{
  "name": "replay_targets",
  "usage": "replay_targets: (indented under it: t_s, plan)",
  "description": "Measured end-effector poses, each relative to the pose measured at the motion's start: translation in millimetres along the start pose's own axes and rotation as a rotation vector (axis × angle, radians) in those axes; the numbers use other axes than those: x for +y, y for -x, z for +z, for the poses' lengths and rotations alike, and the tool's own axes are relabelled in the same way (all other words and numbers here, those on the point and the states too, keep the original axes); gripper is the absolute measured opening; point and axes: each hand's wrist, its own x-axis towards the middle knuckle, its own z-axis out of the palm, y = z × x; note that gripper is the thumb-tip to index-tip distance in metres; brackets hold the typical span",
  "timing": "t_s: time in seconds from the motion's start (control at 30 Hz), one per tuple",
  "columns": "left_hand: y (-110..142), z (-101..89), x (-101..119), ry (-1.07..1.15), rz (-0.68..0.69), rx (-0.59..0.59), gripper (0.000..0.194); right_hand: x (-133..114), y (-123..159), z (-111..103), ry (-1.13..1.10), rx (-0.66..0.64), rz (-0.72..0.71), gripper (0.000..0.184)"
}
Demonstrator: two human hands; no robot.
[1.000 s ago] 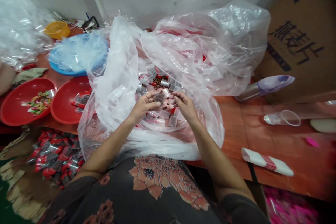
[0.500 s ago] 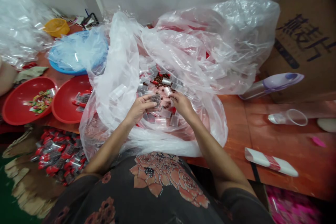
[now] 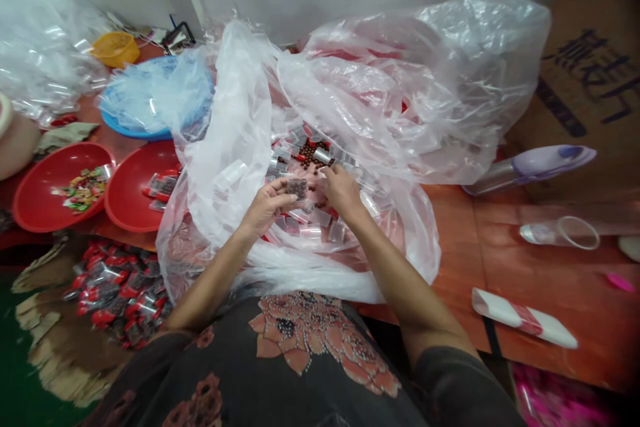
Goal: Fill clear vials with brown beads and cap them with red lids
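Observation:
My left hand (image 3: pixel 265 208) pinches a small clear plastic container (image 3: pixel 298 189) full of dark brown balls, between thumb and fingers. Close to its right, my right hand (image 3: pixel 344 192) reaches down among the loose things, its fingers bent together. Something pale shows at those fingertips, too small to name. Just beyond lie loose brown balls (image 3: pixel 314 153) in a heap. Around them are several clear little containers (image 3: pixel 310 233), some with red parts. All of this lies inside a large, opened clear plastic bag (image 3: pixel 245 87).
At left stand two red bowls (image 3: pixel 30 197), a blue basin (image 3: pixel 113 123) with clear plastic pieces, and a yellow basket (image 3: pixel 115 50). Filled red-capped containers (image 3: pixel 120 287) are piled lower left. Rightward are a purple-topped bottle (image 3: pixel 545 160), a clear cup (image 3: pixel 560 233), a white packet (image 3: pixel 525 318) and a carton (image 3: pixel 575 93).
My right hand has moved slightly forward and closer to the loose balls, its fingers curled more. My left hand keeps its hold on the filled container. The whole view has shifted a little.

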Motion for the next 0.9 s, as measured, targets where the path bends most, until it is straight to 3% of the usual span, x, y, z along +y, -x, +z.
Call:
replay_targets:
  t_s: [0.3, 0.37, 0.53, 0.7, 0.9]
  plan:
    - [0, -1.5, -1, 0.034, 0.029, -0.009, 0.038, 8, -7, -2, 0.112, -0.05, -0.06, 0.035]
    - [1, -3.5, -2, 0.024, 0.032, 0.0, 0.039, 13, 1, -7, 0.115, -0.067, -0.066, 0.034]
    - [5, -2.4, -4, 0.037, -0.02, -0.014, 0.038, 15, 40, -19, 0.129, -0.254, -0.157, 0.018]
    - [9, 4.0, -4, 0.056, -0.065, -0.065, 0.037, 8, 71, -22, 0.229, -0.213, -0.074, 0.028]
    - [16, 6.3, -6, 0.049, -0.103, -0.107, 0.039, 28, 77, -13, 0.153, -0.094, -0.089, 0.028]
